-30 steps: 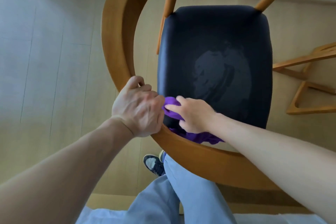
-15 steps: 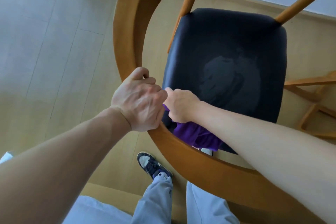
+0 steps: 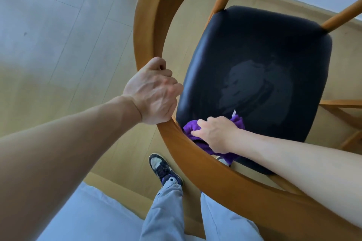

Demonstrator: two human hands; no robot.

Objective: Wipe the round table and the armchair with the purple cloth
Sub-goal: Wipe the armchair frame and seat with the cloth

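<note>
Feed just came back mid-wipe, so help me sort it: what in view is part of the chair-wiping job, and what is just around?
In the job:
purple cloth, gripped by right hand
armchair, rail held by left hand
black seat

Just around:
another wooden frame at right
white surface, lower left

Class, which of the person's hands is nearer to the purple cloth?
Right. The right hand grips the purple cloth at the seat's near edge; the left hand holds the wooden armrest, apart from the cloth.
</note>
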